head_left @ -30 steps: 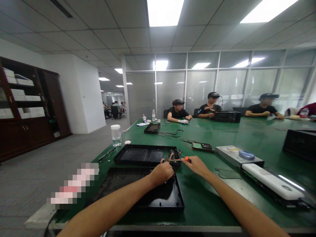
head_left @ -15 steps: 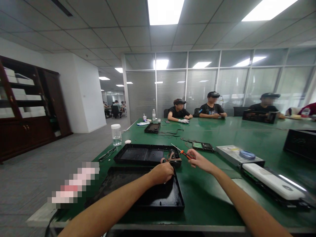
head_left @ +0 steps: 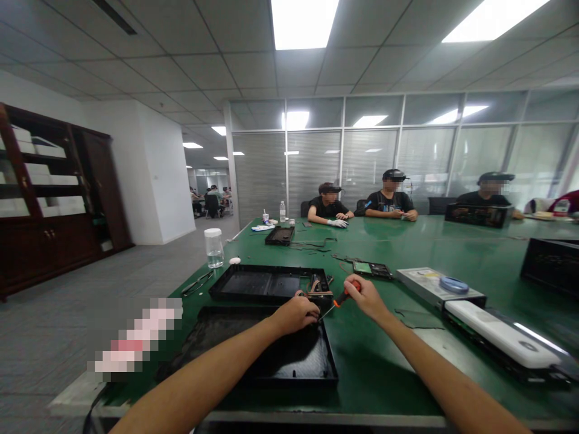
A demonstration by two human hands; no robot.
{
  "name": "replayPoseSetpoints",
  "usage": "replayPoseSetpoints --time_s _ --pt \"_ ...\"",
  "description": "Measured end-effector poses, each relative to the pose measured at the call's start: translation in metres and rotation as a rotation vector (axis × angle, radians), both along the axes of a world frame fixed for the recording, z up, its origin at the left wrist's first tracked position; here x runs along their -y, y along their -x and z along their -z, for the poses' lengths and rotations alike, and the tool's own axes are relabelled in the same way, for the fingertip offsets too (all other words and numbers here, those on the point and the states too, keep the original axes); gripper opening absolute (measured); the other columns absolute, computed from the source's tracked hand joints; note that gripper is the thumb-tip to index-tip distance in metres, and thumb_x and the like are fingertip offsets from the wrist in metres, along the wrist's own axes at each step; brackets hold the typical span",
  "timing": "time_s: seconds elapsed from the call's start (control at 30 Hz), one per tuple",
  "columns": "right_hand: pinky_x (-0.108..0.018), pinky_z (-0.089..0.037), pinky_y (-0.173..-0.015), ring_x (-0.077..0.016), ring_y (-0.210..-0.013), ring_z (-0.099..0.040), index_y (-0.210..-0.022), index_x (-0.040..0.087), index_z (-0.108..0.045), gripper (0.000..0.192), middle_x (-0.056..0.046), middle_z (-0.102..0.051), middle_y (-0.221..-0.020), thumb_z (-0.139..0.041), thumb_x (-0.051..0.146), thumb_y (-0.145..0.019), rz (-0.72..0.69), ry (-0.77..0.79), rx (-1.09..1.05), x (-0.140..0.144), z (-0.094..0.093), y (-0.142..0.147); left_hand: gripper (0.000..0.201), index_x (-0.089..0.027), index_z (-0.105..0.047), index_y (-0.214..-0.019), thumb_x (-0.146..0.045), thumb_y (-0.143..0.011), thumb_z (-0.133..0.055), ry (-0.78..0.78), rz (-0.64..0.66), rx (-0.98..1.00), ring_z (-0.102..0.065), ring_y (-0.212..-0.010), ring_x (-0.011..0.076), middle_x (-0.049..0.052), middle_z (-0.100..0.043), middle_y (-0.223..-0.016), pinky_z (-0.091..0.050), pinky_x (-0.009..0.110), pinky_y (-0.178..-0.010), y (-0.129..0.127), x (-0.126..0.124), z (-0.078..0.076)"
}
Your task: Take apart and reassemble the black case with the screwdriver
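Gripping a screwdriver (head_left: 340, 298) by its orange handle, the right hand (head_left: 367, 298) is closed around the tool and angles the shaft down and to the left, with the tip just beside the fingers of the left hand (head_left: 296, 314). That left hand is curled with knuckles up at the far right corner of the near black tray (head_left: 289, 367); whether it clasps anything cannot be told, as the fingertips are hidden. Just beyond both hands lies a small component with red and dark wires (head_left: 316, 286), seated at the right end of the far black tray (head_left: 257, 283), which sits directly behind the near tray. Right of the screwdriver grip, well apart, lie a circuit board (head_left: 371, 269), a grey flat unit (head_left: 434, 288) and a white elongated cover (head_left: 500, 336). All items rest on the green table (head_left: 384, 367). Left of the left hand, near the table edge, stands a clear jar (head_left: 213, 248). At the far end of the table, 3 other people sit.
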State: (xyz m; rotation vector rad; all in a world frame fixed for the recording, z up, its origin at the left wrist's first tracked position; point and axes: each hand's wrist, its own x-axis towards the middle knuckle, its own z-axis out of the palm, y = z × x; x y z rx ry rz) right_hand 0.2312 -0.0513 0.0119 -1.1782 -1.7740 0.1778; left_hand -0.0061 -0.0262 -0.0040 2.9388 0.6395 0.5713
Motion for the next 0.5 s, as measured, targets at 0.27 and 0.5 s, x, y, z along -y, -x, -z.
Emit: replayPoseSetpoints --time_s 0.27,0.5 --pt "-0.024 -0.037 -0.057 -0.0135 -0.059 -0.046 -0.072 0.018 -0.051 0.029 -0.001 -0.051 -0.062 -0.038 0.042 -0.081 0.023 -0.046 0.112 0.0055 -0.0088 -0.0035 0.01 -0.02 -0.063 -0.086 -0.023 -0.078 -0.057 0.013 -0.014 -0.004 -0.057 -0.085 0.0152 0.0 -0.066 -0.088 -0.02 0.038 -0.097 -0.0016 0.0006 -0.0014" --pt "-0.024 -0.037 -0.058 -0.0138 -0.058 -0.048 -0.074 0.018 -0.051 0.029 -0.001 -0.053 -0.062 -0.037 0.042 -0.082 0.022 -0.058 0.165 0.008 -0.0093 -0.0012 0.009 -0.02 -0.064 -0.084 -0.023 -0.077 -0.059 0.002 -0.018 0.014 -0.057 -0.085 0.0154 0.0 -0.066 -0.085 -0.021 0.036 -0.097 -0.0016 0.0 -0.0016"
